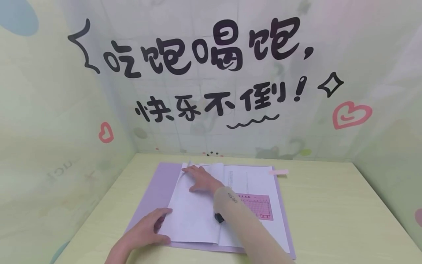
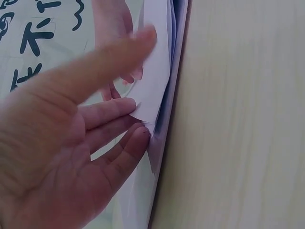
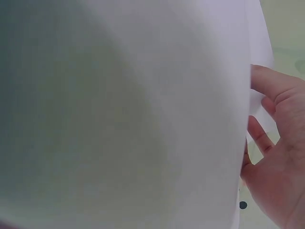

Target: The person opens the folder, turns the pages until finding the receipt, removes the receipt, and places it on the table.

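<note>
An open booklet of white pages (image 1: 191, 220) lies on a lilac folder cover (image 1: 165, 183) on the table. My left hand (image 1: 145, 229) is at the lower left edge of the turned page, its fingertips touching the paper edge and its thumb spread apart. In the left wrist view the fingers (image 2: 121, 107) reach straight to a page corner. My right hand (image 1: 201, 179) lies over the page's upper left part, fingers stretched toward its top corner. A white page (image 3: 143, 119) fills most of the right wrist view, partly covering the right hand's fingertips.
A pink printed card (image 1: 265, 209) lies on the right-hand page, partly behind the right sleeve (image 1: 247, 223). A pale pink tab (image 1: 280, 172) sticks out at that page's upper right. The wooden table (image 1: 336, 212) ends at a printed curtain (image 1: 197, 139) behind.
</note>
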Motion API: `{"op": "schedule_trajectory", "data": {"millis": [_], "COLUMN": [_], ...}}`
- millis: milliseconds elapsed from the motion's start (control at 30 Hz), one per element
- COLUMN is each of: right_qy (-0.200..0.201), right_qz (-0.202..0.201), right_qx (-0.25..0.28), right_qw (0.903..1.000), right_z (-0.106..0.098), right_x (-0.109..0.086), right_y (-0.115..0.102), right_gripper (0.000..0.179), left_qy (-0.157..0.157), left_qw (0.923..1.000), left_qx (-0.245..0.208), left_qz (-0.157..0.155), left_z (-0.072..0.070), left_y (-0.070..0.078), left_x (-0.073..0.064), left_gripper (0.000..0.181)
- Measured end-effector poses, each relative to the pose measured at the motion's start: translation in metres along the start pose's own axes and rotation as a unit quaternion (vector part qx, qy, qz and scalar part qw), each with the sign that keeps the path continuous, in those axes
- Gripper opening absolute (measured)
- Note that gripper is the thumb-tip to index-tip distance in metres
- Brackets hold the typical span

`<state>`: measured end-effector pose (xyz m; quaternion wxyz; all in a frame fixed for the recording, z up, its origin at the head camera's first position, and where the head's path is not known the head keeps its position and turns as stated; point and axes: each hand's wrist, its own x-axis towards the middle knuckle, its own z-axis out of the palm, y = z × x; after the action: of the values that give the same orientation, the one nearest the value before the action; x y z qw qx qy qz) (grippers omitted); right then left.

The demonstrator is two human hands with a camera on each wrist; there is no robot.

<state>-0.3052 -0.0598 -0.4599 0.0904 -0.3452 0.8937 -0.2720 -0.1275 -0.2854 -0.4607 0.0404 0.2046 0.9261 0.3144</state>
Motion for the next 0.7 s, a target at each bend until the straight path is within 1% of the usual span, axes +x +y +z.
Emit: {"op": "schedule_trajectory", "data": {"millis": [67,133,200,267,333,433,533,600,700], "right_qy": [-0.004,-0.008,-0.015,-0.020,-0.025,-0.041,-0.054,-0.057,-0.057], "right_qz": [0.003,0.005,0.008,0.013,0.021,0.035,0.046,0.051,0.058], "right_qx": [-0.002,-0.006,-0.009,-0.025,-0.040,-0.077,-0.111,-0.128,-0.132], "right_qw": [1.0000,0.9999,0.9998,0.9994,0.9986,0.9956,0.9913,0.9889,0.9879], "right_z": [0.000,0.000,0.001,0.002,0.003,0.003,0.002,0.001,-0.001], "right_x": [-0.001,-0.001,-0.002,-0.003,-0.003,-0.003,-0.002,-0.001,0.000], "right_y": [-0.001,-0.002,-0.003,-0.004,-0.005,-0.007,-0.008,-0.009,-0.009], "right_gripper": [0.083,0.084,0.083,0.080,0.075,0.064,0.057,0.054,0.052], "left_qy": [0.000,0.002,0.010,0.017,0.023,0.026,0.028,0.030,0.033], "left_qw": [0.9999,0.9998,0.9999,0.9997,0.9986,0.9967,0.9951,0.9947,0.9943], "left_qx": [-0.015,-0.021,-0.006,0.018,0.046,0.075,0.093,0.096,0.100], "left_qz": [0.001,0.004,0.003,-0.001,-0.008,-0.013,-0.017,-0.020,-0.018], "left_z": [0.001,0.001,0.003,0.005,0.007,0.009,0.009,0.009,0.008], "left_y": [-0.001,-0.001,-0.001,0.000,0.003,0.006,0.010,0.011,0.012], "left_x": [0.001,0.001,0.000,-0.001,-0.002,-0.002,-0.001,0.000,0.002], "left_gripper": [0.079,0.075,0.074,0.073,0.073,0.073,0.072,0.072,0.071]}}
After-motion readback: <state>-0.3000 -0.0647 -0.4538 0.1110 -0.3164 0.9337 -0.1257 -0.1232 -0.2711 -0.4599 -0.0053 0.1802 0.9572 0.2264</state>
